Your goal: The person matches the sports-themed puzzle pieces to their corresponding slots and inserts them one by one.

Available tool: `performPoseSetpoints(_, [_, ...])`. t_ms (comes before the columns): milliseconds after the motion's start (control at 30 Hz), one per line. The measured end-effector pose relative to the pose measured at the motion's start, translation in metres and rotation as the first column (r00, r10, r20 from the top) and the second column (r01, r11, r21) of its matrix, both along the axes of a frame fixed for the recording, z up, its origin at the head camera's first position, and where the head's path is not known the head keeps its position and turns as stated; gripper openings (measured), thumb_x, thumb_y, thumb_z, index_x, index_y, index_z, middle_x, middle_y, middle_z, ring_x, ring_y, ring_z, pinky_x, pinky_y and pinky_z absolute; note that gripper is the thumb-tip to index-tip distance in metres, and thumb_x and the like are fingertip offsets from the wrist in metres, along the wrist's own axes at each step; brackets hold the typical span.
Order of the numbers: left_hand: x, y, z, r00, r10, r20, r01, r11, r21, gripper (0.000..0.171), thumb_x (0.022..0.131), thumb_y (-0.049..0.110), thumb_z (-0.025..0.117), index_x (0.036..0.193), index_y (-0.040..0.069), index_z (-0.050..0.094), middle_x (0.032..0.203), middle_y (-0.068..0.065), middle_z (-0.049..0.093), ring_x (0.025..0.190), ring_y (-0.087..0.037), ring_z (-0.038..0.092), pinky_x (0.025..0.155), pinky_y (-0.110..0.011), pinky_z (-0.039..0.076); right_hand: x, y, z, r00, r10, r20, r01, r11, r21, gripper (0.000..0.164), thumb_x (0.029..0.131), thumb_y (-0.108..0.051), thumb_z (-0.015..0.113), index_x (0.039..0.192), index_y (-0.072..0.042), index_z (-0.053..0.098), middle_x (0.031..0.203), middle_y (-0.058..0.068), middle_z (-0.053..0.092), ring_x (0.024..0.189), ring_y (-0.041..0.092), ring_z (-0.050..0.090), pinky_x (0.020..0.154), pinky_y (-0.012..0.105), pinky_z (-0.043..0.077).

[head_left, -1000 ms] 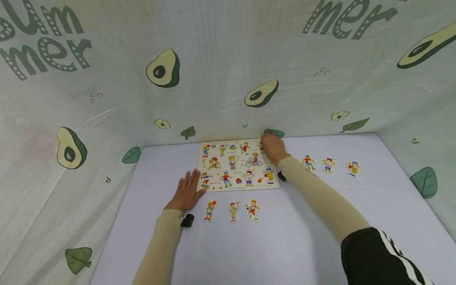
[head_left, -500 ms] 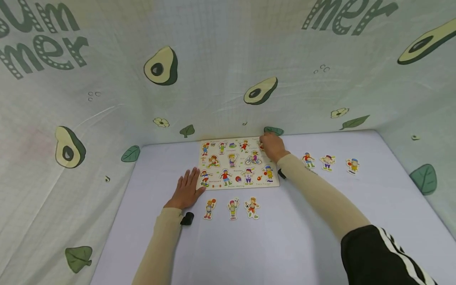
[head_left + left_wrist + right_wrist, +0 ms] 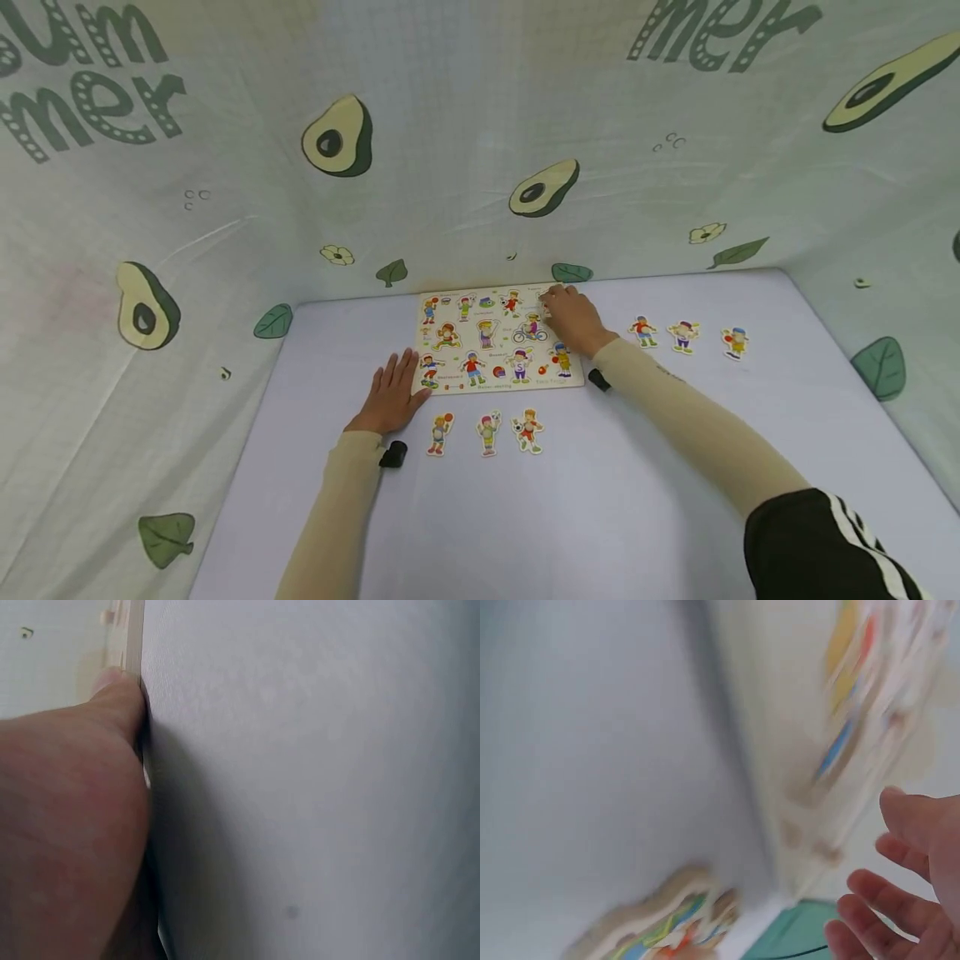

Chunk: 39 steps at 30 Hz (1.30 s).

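A cream puzzle board (image 3: 504, 343) printed with cartoon sports figures lies on the table against the back cloth. My left hand (image 3: 384, 398) rests with fingers spread at its left edge. In the left wrist view, the thumb (image 3: 120, 697) lies on the board's edge. Over the upper right corner is my right hand (image 3: 576, 318). The right wrist view shows that hand (image 3: 904, 892) with loosely bent, parted fingers and nothing between them. Three puzzle pieces lie in front of the board: a basketball figure (image 3: 439, 435), a pink-capped figure (image 3: 488, 433) and a soccer figure (image 3: 528, 431).
Three more figure pieces lie right of the board: one in red (image 3: 642, 332), one in white and purple (image 3: 683, 337), one in yellow (image 3: 735, 342). A white tabletop (image 3: 585, 500) is under everything. Avocado-print cloth (image 3: 442, 125) walls off the back and sides.
The right hand has shifted slightly and its fingers have come away from the board's upper right figure. The left hand keeps its place. The head view has tilted a little.
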<state>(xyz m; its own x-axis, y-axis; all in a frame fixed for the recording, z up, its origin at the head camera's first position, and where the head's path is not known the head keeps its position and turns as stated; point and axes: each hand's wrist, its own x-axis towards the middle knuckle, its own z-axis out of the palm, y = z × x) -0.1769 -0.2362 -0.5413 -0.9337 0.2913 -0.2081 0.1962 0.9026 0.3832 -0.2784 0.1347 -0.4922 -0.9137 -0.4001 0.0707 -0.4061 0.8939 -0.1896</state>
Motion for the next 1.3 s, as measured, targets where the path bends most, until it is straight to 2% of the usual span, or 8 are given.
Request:
performPoseSetpoints(100, [0.000, 0.000, 0.000, 1.000, 0.002, 0.000, -0.002, 1.000, -0.003, 0.079, 0.112, 0.038, 0.048, 0.168, -0.002, 0.010, 0.176, -0.023, 0.005, 0.162, -0.046, -0.002, 0.129, -0.064, 0.001, 0.023, -0.005, 0.006, 0.993, 0.072, -0.089, -0.075, 0.997, -0.027, 0.037, 0.098, -0.012, 0.077, 0.132, 0.002, 0.068, 0.130, 0.022, 0.066, 0.117, 0.040, 0.064, 0.097, 0.050, 0.057])
performPoseSetpoints(200, [0.000, 0.001, 0.000, 1.000, 0.006, -0.002, -0.006, 1.000, -0.025, 0.079, 0.112, 0.039, 0.048, 0.168, -0.002, 0.010, 0.177, -0.022, 0.005, 0.162, -0.045, -0.001, 0.129, -0.063, 0.002, 0.050, -0.010, 0.011, 0.980, 0.146, -0.137, -0.157, 0.984, -0.079, 0.030, 0.095, -0.012, 0.081, 0.122, 0.000, 0.073, 0.116, 0.016, 0.071, 0.104, 0.035, 0.069, 0.088, 0.047, 0.060])
performPoseSetpoints(433, [-0.001, 0.004, 0.002, 1.000, 0.021, 0.012, -0.020, 0.998, -0.057, 0.081, 0.112, 0.042, 0.048, 0.169, 0.000, 0.009, 0.177, -0.021, 0.004, 0.163, -0.043, -0.002, 0.130, -0.062, 0.001, 0.110, -0.014, 0.009, 0.955, 0.274, -0.110, -0.288, 0.947, -0.141, 0.023, 0.092, -0.015, 0.084, 0.112, -0.005, 0.077, 0.105, 0.006, 0.071, 0.094, 0.025, 0.070, 0.086, 0.043, 0.059])
performPoseSetpoints(633, [-0.001, 0.006, 0.006, 0.999, 0.024, 0.028, -0.022, 0.998, -0.056, 0.082, 0.111, 0.042, 0.049, 0.169, 0.001, 0.009, 0.177, -0.020, 0.004, 0.163, -0.043, -0.003, 0.130, -0.061, 0.000, 0.143, -0.011, -0.002, 0.938, 0.334, -0.092, -0.345, 0.927, -0.148, 0.022, 0.089, -0.020, 0.088, 0.106, -0.010, 0.078, 0.100, 0.000, 0.069, 0.091, 0.020, 0.068, 0.082, 0.040, 0.058])
performPoseSetpoints(867, [0.000, 0.003, 0.003, 1.000, 0.016, 0.018, -0.015, 0.999, -0.041, 0.079, 0.112, 0.040, 0.048, 0.169, -0.001, 0.010, 0.177, -0.021, 0.005, 0.163, -0.044, -0.001, 0.130, -0.062, 0.002, 0.160, -0.013, -0.011, 0.930, 0.364, -0.040, -0.366, 0.922, -0.124, 0.017, 0.089, -0.022, 0.087, 0.101, -0.014, 0.077, 0.093, -0.005, 0.066, 0.084, 0.014, 0.061, 0.078, 0.035, 0.054])
performPoseSetpoints(1033, [0.002, 0.003, 0.003, 1.000, 0.011, 0.013, -0.010, 0.999, -0.038, 0.078, 0.113, 0.038, 0.048, 0.169, -0.001, 0.010, 0.177, -0.022, 0.005, 0.163, -0.044, -0.001, 0.130, -0.062, 0.003, 0.163, -0.018, -0.011, 0.939, 0.342, -0.033, -0.344, 0.935, -0.092, 0.017, 0.088, -0.019, 0.088, 0.097, -0.014, 0.075, 0.092, -0.005, 0.065, 0.084, 0.014, 0.061, 0.078, 0.035, 0.053])
performPoseSetpoints(1300, [0.004, 0.005, 0.010, 1.000, 0.009, 0.019, -0.008, 0.999, -0.041, 0.079, 0.113, 0.040, 0.047, 0.169, -0.001, 0.009, 0.177, -0.021, 0.004, 0.163, -0.044, -0.002, 0.130, -0.061, 0.001, 0.162, -0.026, -0.014, 0.953, 0.298, -0.058, -0.301, 0.951, -0.066, 0.019, 0.087, -0.018, 0.088, 0.092, -0.014, 0.070, 0.088, -0.005, 0.064, 0.081, 0.014, 0.060, 0.073, 0.033, 0.052])
